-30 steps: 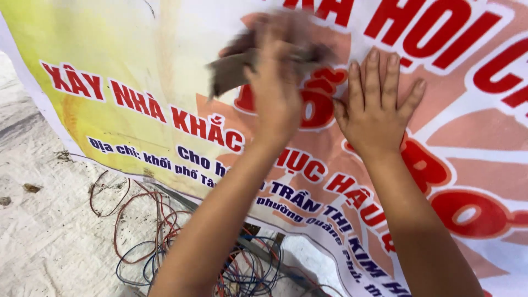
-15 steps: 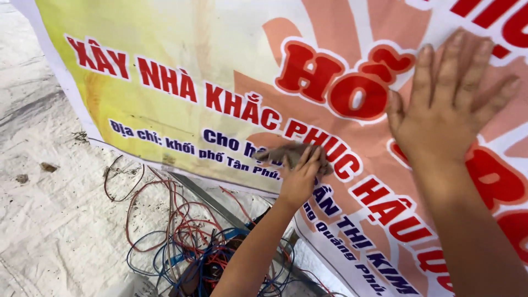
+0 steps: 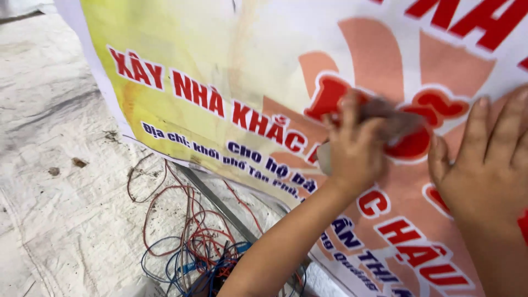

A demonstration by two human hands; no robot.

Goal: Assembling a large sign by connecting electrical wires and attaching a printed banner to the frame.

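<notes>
left hand (image 3: 352,151) fingers closed around a brownish rag (image 3: 393,118), pressed onto the printed banner (image 3: 220,60). right hand (image 3: 487,165) flat beside it, fingers spread, holding nothing. tangled wires (image 3: 192,242) on the floor below.

White tarp floor (image 3: 60,220); wire tangle (image 3: 192,247) at six o'clock, banner (image 3: 220,71) spread toward two o'clock, debris (image 3: 80,163) at nine.
</notes>
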